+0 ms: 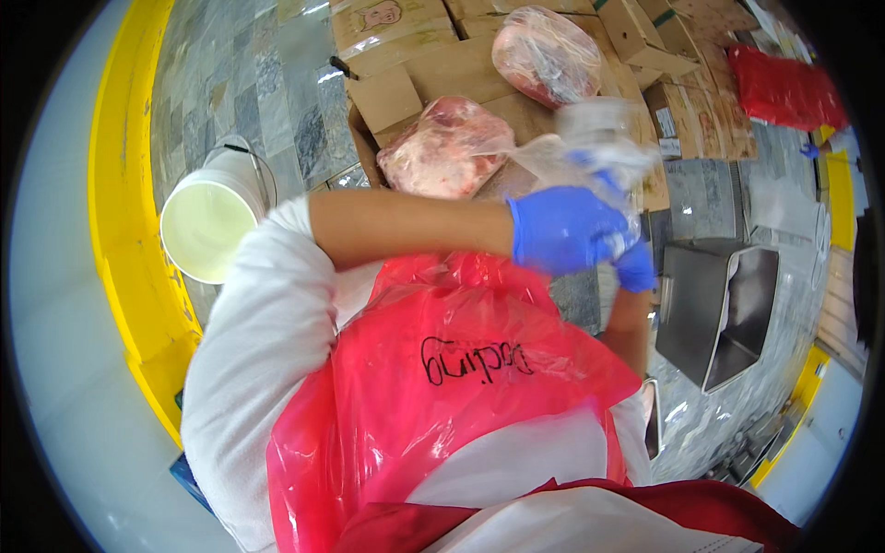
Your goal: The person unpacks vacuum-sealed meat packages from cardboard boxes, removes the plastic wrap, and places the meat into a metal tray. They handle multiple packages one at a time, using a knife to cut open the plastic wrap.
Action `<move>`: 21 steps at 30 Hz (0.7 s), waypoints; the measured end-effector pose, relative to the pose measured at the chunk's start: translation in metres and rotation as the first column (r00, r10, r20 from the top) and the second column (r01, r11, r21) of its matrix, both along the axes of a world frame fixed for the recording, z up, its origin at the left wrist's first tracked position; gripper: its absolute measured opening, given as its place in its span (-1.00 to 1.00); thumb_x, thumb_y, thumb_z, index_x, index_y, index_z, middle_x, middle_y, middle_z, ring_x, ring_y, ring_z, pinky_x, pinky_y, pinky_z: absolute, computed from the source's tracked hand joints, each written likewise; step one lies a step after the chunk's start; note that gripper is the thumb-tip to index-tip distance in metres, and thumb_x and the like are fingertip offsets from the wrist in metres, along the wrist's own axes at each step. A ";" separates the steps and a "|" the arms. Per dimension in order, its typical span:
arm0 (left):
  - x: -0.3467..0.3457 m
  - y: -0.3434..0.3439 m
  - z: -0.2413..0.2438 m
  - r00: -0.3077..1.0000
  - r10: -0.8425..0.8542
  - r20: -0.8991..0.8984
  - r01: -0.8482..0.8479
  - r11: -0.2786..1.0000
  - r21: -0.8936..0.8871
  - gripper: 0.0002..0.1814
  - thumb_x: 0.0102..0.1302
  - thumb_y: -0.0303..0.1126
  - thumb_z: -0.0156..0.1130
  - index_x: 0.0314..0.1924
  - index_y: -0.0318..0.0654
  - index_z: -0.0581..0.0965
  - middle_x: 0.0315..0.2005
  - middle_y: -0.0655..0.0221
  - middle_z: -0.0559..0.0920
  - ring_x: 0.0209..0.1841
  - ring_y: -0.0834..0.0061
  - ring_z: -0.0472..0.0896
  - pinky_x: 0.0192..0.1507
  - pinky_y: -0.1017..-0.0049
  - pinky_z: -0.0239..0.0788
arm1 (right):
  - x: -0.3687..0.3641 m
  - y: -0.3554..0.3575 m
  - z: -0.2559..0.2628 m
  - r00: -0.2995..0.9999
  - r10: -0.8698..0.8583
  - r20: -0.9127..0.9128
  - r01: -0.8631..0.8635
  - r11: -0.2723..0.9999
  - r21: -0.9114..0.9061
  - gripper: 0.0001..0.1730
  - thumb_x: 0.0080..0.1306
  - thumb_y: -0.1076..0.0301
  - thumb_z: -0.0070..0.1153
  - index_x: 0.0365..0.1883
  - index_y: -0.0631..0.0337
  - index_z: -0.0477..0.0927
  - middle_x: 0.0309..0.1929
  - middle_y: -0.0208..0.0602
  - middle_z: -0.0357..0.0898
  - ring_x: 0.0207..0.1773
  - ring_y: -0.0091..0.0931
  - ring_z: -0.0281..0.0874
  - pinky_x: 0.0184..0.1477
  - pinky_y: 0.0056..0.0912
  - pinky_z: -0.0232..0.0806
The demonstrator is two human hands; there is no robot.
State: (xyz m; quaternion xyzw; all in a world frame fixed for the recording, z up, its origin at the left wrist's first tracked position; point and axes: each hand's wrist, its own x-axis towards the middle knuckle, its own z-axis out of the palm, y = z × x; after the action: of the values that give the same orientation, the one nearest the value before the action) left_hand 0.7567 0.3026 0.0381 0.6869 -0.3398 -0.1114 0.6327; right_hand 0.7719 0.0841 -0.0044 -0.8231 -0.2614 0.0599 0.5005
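My left hand (570,229), in a blue glove, reaches across in front of me and is closed on a bunched clear plastic bag (608,121). My right hand (634,267), also blue-gloved, is close behind the left and mostly hidden by it; its grip cannot be made out. The plastic is blurred and stretches up over the cardboard. One large raw meat cut (446,148), partly covered by clear film, rests on the cardboard left of the plastic. Farther up lies a second film-wrapped meat cut (547,55).
Cardboard boxes (408,34) surround the meat. A white bucket (211,231) stands at the left, beside a yellow edge (117,276). Toward the right are an open steel bin (695,311) and a red plastic-covered bundle (785,86). Another person's gloved hand (810,150) shows at far right.
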 end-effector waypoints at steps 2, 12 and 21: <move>-0.009 -0.005 -0.010 0.996 0.089 -0.026 -0.086 0.991 0.103 -0.73 0.38 -0.23 0.05 -0.19 -0.27 0.57 -0.37 0.13 0.59 -0.24 0.20 0.58 -0.16 0.36 0.41 | -0.008 0.027 -0.034 0.984 0.133 0.120 -0.141 0.988 0.062 -0.49 0.14 0.36 0.28 0.07 0.26 0.46 -0.10 -0.31 0.58 -0.09 -0.49 0.55 -0.06 -0.34 0.42; -0.047 0.067 -0.203 0.983 0.079 0.165 -0.140 0.906 0.399 -0.04 -0.12 0.22 0.47 0.21 -0.11 0.34 0.10 0.10 0.39 0.19 0.06 0.37 0.20 0.22 0.27 | -0.110 0.018 -0.079 0.427 -0.170 -0.888 0.697 0.687 0.204 -0.22 0.45 -0.24 -0.25 0.42 0.15 0.11 0.31 -0.15 0.26 0.30 -0.19 0.31 0.25 -0.02 0.26; -0.058 0.121 -0.274 0.953 0.159 -0.259 0.004 0.847 0.531 -0.28 -0.03 0.15 0.44 0.01 -0.18 0.46 -0.20 0.15 0.56 -0.18 0.07 0.55 -0.07 0.27 0.43 | -0.139 0.013 -0.032 0.365 -0.120 -0.923 0.820 0.511 0.258 -0.26 0.43 -0.17 -0.11 0.37 0.15 0.15 0.26 -0.14 0.28 0.25 -0.18 0.35 0.21 0.05 0.31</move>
State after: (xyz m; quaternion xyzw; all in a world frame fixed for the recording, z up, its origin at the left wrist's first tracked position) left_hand 0.6988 0.4239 -0.2364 0.8225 -0.1703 -0.2748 0.4680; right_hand 0.6329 0.0968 -0.0365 -0.4720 0.2806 0.1676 0.8187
